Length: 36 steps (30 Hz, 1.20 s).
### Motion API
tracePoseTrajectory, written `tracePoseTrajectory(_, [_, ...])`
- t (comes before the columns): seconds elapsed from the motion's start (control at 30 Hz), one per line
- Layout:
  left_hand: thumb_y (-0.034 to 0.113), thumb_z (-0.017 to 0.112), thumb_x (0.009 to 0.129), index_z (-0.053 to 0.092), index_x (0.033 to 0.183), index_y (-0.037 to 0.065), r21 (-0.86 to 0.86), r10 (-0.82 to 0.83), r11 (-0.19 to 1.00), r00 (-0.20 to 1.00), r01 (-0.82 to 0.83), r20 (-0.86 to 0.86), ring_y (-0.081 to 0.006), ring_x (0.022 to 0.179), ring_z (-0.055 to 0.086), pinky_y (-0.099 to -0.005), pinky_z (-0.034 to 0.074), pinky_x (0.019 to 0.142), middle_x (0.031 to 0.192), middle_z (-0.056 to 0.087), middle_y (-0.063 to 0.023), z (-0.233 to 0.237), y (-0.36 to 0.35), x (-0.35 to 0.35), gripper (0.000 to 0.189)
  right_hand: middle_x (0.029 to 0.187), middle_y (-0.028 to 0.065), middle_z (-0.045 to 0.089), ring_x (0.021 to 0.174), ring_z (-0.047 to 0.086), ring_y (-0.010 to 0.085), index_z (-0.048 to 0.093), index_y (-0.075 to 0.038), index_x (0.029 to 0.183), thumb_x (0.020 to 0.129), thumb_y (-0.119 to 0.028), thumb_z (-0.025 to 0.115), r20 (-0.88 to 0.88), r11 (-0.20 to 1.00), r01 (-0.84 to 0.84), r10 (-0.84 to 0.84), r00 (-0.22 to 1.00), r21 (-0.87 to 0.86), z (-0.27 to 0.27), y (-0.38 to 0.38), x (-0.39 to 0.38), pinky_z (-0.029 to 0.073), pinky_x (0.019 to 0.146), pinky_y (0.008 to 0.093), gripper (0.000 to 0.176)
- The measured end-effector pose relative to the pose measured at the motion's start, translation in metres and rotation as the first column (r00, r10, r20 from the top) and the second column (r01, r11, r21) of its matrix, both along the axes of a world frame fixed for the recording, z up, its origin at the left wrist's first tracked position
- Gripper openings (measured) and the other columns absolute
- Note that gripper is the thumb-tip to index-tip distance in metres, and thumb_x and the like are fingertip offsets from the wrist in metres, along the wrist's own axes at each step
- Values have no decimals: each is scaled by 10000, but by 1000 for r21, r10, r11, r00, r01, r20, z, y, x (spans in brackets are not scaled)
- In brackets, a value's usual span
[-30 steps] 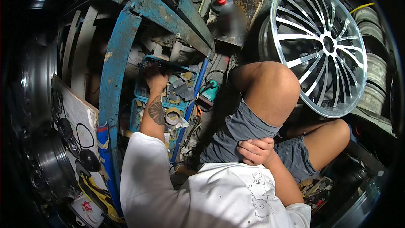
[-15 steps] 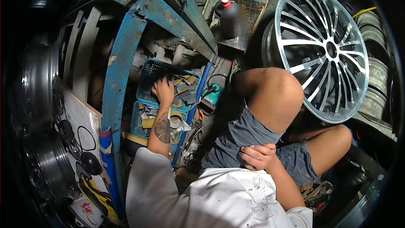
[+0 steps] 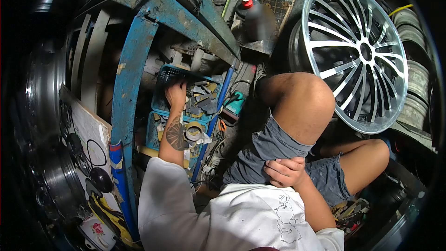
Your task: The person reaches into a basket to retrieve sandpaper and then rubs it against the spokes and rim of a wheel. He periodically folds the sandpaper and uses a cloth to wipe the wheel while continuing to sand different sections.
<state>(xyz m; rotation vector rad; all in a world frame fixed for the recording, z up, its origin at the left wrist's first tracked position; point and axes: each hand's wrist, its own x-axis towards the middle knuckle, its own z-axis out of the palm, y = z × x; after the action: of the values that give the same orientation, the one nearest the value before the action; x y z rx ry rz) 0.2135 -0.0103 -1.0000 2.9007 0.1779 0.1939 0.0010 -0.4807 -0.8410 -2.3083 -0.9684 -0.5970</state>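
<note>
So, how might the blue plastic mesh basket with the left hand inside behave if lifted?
The blue plastic mesh basket is probably light, given its perforated walls. Flat grey and tan scraps heaped toward its right side might tip it that way and, being loose, could slide.

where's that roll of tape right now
In the head view, left of centre: the tape lies in the nearer blue basket, beside the left forearm.

Part of the left hand [image 3: 176, 95] is hidden down in the top blue basket [image 3: 158, 94], so what it touches can't be seen. The left arm [image 3: 173, 135] covers some of the lower basket [image 3: 150, 132]. A smudgy blur hides part of the black bottle [image 3: 241, 12]. The bottom edge cuts off the white shirt [image 3: 176, 204].
</note>
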Motion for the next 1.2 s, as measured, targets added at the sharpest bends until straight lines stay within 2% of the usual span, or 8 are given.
tracePoseTrajectory(0.33, [192,785,939,761,968,-46,-469,10,883,999,-34,-54,-138,705,614,-292,494,633,862,677,-59,77,-29,-40,241,1157,-142,738,1033,586,78,775,-285,1014,794,-336,665,-21,1000,9,-9,1000,9,2,2,-1,362,923,288,251])
tracePoseTrajectory(0.43, [189,705,999,739,1017,-29,-828,87,503,967,-250,-239,-116,708,600,-266,472,651,866,671,-27,58,-34,-52,221,1156,-134,740,1039,589,81,778,-278,1018,796,-334,664,-23,1000,4,-3,1000,9,1,1,-1,361,934,295,256])
tracePoseTrajectory(0.57, [186,524,1054,523,924,129,-749,-164,-554,929,-364,-331,-190,822,495,-340,443,808,848,494,-15,80,-80,-66,142,1154,-126,742,1039,594,83,782,-269,1023,799,-336,665,-29,1000,3,-2,1000,14,2,0,-2,363,941,302,261])
tracePoseTrajectory(0.67, [260,541,1057,494,898,154,-649,-217,-655,919,-387,-329,-178,795,442,-329,404,830,841,447,-1,89,-98,-73,197,1151,-123,743,1030,597,87,781,-269,1022,799,-337,665,-15,999,7,-6,1000,34,0,0,-1,363,941,301,261])
tracePoseTrajectory(0.77, [269,548,1060,481,851,163,-760,-148,-527,922,-380,-358,-178,799,477,-347,429,793,826,478,-2,47,-51,-69,244,1151,-120,746,1029,596,86,779,-268,1016,808,-340,659,-11,1000,6,-6,1000,30,-2,-1,-3,361,943,303,251])
tracePoseTrajectory(0.9, [281,659,997,669,992,59,-354,29,917,914,-186,-405,-278,894,632,-451,492,772,916,645,-95,21,28,-56,222,1157,-123,748,1029,590,80,777,-266,1001,819,-342,647,-6,999,13,-12,1000,43,-4,-1,-3,364,930,298,235])
tracePoseTrajectory(1.0, [336,720,938,683,1270,92,209,-82,969,972,129,-222,-409,1098,637,-531,483,942,1200,701,-180,45,20,-45,414,1155,-125,747,1024,589,85,777,-267,999,813,-340,647,-12,999,6,-5,1000,43,-4,-1,-3,364,928,298,239])
tracePoseTrajectory(1.2, [552,729,889,685,1339,136,-23,3,1000,964,-9,-266,-480,1338,492,-615,352,1115,1368,616,-256,-24,-28,-5,615,1153,-128,747,1023,586,87,777,-272,1001,798,-344,654,2,999,8,-8,1000,32,-3,1,-1,362,922,292,248])
